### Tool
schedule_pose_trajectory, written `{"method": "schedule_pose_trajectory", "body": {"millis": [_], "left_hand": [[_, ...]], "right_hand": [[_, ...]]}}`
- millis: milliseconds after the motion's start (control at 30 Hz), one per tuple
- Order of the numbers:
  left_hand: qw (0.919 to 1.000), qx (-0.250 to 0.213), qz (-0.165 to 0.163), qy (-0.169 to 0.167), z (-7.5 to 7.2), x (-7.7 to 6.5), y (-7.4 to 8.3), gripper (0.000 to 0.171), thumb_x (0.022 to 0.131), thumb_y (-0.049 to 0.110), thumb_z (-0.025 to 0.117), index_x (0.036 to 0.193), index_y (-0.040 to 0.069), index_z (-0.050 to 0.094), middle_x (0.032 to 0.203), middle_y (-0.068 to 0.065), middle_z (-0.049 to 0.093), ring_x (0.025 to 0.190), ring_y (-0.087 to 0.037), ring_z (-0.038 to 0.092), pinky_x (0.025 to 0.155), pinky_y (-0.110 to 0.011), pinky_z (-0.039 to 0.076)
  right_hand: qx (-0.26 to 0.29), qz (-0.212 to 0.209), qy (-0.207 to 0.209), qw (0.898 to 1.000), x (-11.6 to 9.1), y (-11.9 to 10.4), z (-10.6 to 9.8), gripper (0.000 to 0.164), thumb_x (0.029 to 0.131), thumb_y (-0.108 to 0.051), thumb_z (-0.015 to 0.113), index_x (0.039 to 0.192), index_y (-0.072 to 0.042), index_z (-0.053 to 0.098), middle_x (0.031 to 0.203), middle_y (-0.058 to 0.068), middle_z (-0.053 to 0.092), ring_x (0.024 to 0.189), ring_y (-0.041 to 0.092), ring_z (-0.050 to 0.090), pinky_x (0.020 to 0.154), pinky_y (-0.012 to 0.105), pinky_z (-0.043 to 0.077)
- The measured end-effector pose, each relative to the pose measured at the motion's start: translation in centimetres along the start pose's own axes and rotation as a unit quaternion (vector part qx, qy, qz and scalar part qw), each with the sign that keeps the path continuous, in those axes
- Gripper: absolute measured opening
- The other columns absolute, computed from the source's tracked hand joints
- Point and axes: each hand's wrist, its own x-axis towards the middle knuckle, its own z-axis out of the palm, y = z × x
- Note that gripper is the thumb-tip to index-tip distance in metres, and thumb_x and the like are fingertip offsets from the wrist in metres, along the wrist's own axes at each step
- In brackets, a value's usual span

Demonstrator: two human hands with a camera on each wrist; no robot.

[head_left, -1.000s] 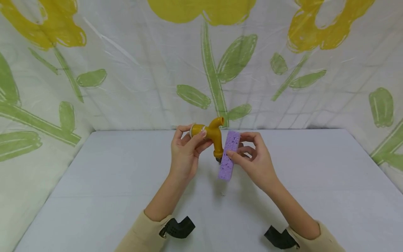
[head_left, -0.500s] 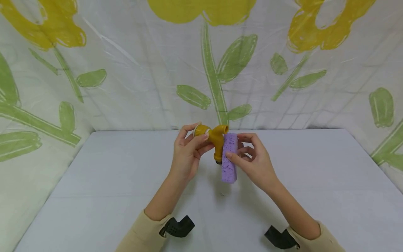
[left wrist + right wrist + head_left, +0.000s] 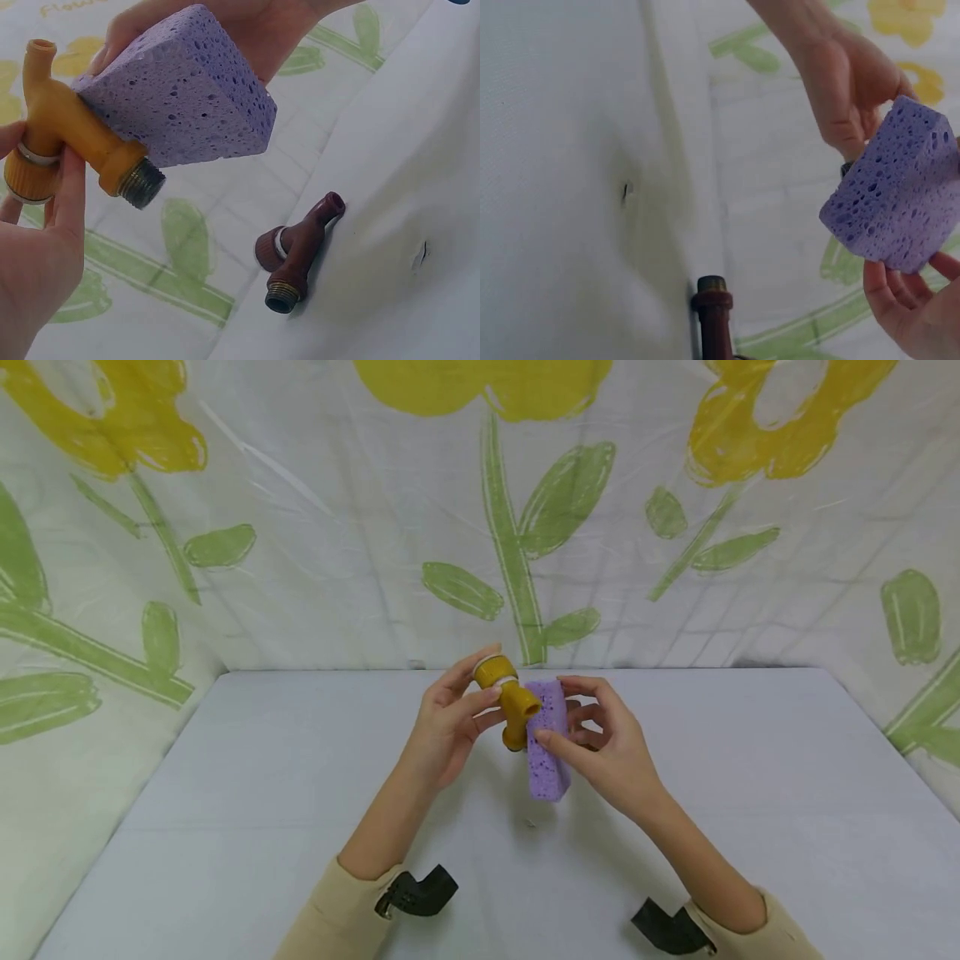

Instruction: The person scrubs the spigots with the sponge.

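In the head view my left hand (image 3: 447, 727) grips a yellow tap (image 3: 517, 703) by its ribbed knob end. The tap's spout opening faces the camera, and its dark threaded end shows in the left wrist view. My right hand (image 3: 611, 743) pinches a purple porous sponge (image 3: 549, 760) between thumb and fingers, and the sponge's left face lies against the tap. Both things are held above the table. In the right wrist view the sponge (image 3: 896, 191) hides most of the tap.
A dark red tap (image 3: 300, 251) lies on the white table (image 3: 397, 195) in the left wrist view; the head view does not show it. A small mark (image 3: 530, 823) is on the table. Behind stands a white sheet (image 3: 337, 568) with painted flowers.
My left hand has turned the tap, so its spout swings from pointing up and right to facing the camera, lower down. The sponge has become more upright and stays beside it.
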Motion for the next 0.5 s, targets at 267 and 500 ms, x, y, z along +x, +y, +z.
{"method": "schedule_pose_trajectory", "body": {"millis": [267, 500], "left_hand": [[0.9999, 0.009, -0.005, -0.01, 0.09, -0.14, -0.37, 0.04, 0.096, -0.005, 0.057, 0.132, 0.01, 0.067, 0.12, -0.004, 0.06, 0.098, -0.015, 0.068, 0.086, -0.027, 0.062], [0.9992, 0.029, -0.01, -0.027, 0.11, -0.15, -0.94, 0.042, 0.097, -0.008, 0.058, 0.134, 0.01, 0.069, 0.124, -0.006, 0.058, 0.099, -0.015, 0.07, 0.093, -0.028, 0.061]], "right_hand": [[0.019, -0.008, 0.015, 1.0, -0.02, 0.1, 0.2, 0.056, 0.092, 0.004, 0.077, 0.143, -0.001, 0.054, 0.137, 0.012, 0.059, 0.101, 0.018, 0.064, 0.083, 0.019, 0.059], [0.036, -0.037, 0.027, 0.998, 0.22, 0.24, 0.02, 0.057, 0.092, 0.009, 0.074, 0.144, 0.002, 0.053, 0.139, 0.013, 0.057, 0.101, 0.02, 0.065, 0.086, 0.022, 0.061]]}}
